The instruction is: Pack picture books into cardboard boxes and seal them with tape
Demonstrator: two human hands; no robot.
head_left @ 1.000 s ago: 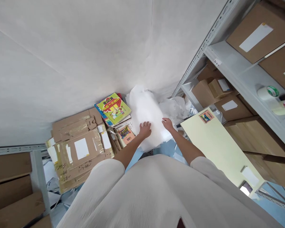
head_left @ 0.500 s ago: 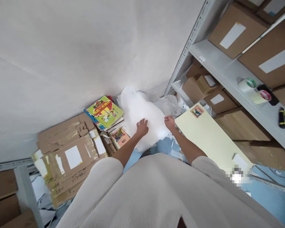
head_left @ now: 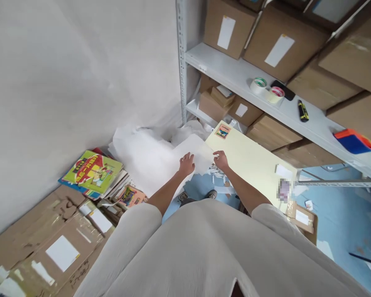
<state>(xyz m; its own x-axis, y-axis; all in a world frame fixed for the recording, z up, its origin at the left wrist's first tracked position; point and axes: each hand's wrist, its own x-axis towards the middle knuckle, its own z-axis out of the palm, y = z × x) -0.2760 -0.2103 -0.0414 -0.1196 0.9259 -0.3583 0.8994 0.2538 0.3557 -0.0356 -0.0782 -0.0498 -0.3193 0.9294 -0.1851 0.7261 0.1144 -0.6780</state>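
Note:
My left hand (head_left: 186, 163) and my right hand (head_left: 221, 159) both grip the near edge of a white foam sheet (head_left: 194, 150), fingers curled round it. The sheet comes off a big heap of white wrapping sheets (head_left: 142, 156) against the wall. Just right of my right hand lies a pale yellow table top (head_left: 253, 161) with a small picture card (head_left: 223, 131) at its far corner. My light sleeves and top fill the lower part of the view.
Colourful books (head_left: 91, 171) and flattened cardboard boxes (head_left: 46, 243) lie at the left. A grey metal shelf (head_left: 284, 111) at the right carries tape rolls (head_left: 259, 85), a yellow-black cutter (head_left: 303, 110), an orange-blue tray (head_left: 352, 140) and cartons. Blue floor (head_left: 343, 218) shows at the right.
The view has swung to the right, bringing more of the shelf into sight. Both hands keep hold of the white sheet and have drawn it towards the yellow table.

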